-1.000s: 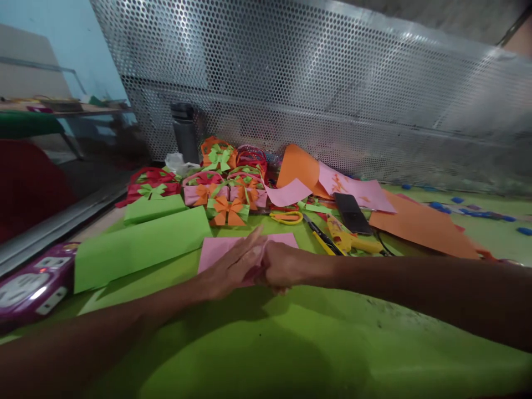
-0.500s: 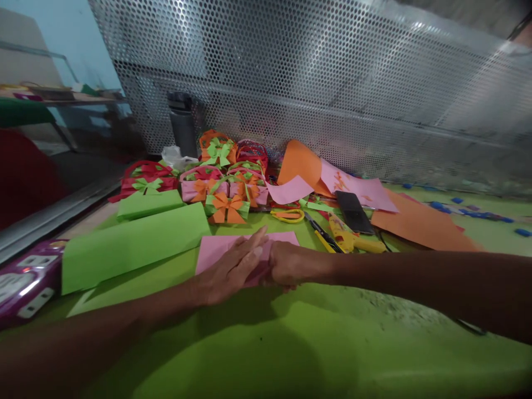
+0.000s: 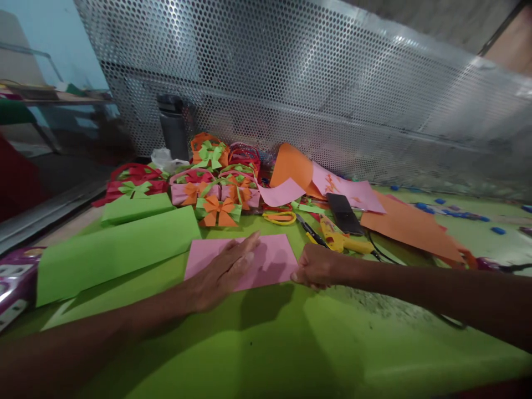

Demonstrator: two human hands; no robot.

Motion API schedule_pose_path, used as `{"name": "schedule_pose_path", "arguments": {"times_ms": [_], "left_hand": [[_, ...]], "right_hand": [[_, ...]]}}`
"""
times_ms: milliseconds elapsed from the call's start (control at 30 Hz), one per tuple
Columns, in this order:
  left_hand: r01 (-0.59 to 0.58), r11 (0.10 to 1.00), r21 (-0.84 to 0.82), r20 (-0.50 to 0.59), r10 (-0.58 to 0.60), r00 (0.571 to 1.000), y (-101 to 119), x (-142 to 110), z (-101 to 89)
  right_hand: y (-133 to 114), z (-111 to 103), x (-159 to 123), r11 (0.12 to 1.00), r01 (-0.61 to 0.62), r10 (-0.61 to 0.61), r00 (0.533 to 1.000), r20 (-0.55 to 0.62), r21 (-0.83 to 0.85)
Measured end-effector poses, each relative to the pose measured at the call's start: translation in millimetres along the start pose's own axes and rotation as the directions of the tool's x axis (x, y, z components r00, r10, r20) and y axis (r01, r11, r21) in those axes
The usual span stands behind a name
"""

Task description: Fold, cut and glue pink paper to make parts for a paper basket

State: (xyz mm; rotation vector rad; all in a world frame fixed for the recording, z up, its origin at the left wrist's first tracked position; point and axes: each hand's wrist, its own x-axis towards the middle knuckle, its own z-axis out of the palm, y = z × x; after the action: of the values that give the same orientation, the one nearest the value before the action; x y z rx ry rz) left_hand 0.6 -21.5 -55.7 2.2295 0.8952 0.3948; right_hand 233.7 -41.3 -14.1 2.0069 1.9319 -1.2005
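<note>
A folded pink paper sheet [image 3: 274,259] lies flat on the green table cover [image 3: 266,343]. My left hand [image 3: 222,271] rests on its left half, fingers stretched out flat and pressing down. My right hand [image 3: 316,266] is curled closed at the sheet's right edge, its fingertips pressed on the paper's lower right corner.
Folded green paper sheets [image 3: 116,249] lie to the left. Several paper baskets with bows [image 3: 208,188] stand behind. Yellow scissors [image 3: 280,218], a yellow glue gun [image 3: 344,241], a black phone [image 3: 343,213] and orange paper [image 3: 407,224] lie right of centre. A perforated metal screen [image 3: 311,94] backs the table.
My right hand has slid rightwards along the pink sheet, away from my left hand, to the sheet's right edge. More of the pink paper now shows. The left hand stays flat.
</note>
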Motion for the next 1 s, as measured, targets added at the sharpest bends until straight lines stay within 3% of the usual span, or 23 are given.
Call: {"name": "schedule_pose_path", "arguments": {"times_ms": [400,567,667,767,867,1000], "left_hand": [[-0.040,0.997,0.062,-0.008,0.041,0.999,-5.0,-0.1,0.1],[-0.086,0.966,0.244,0.058,0.074,0.996,-4.3,3.5,2.7],[-0.190,0.935,0.301,0.146,0.152,0.978,-1.9,9.0,2.4],[-0.267,0.945,0.187,0.192,0.231,0.954,4.1,16.7,0.4],[-0.252,0.965,0.074,0.180,0.235,0.955,11.3,27.2,0.7],[-0.157,0.988,0.010,0.143,0.154,0.978,19.4,39.8,1.9]], "right_hand": [[19.7,7.1,-8.1,0.997,-0.035,0.027,0.993,-0.112,-0.065],[20.0,2.4,-19.7,0.978,0.104,-0.139,0.972,-0.189,-0.184],[18.2,-5.6,-26.0,0.926,0.271,-0.338,0.906,-0.255,-0.264],[15.5,-7.3,-22.6,0.840,0.453,-0.523,0.823,-0.221,-0.297],[13.7,2.7,-9.6,0.741,0.595,-0.654,0.746,-0.128,-0.312],[17.0,23.0,5.3,0.602,0.703,-0.773,0.632,-0.056,-0.377]]}}
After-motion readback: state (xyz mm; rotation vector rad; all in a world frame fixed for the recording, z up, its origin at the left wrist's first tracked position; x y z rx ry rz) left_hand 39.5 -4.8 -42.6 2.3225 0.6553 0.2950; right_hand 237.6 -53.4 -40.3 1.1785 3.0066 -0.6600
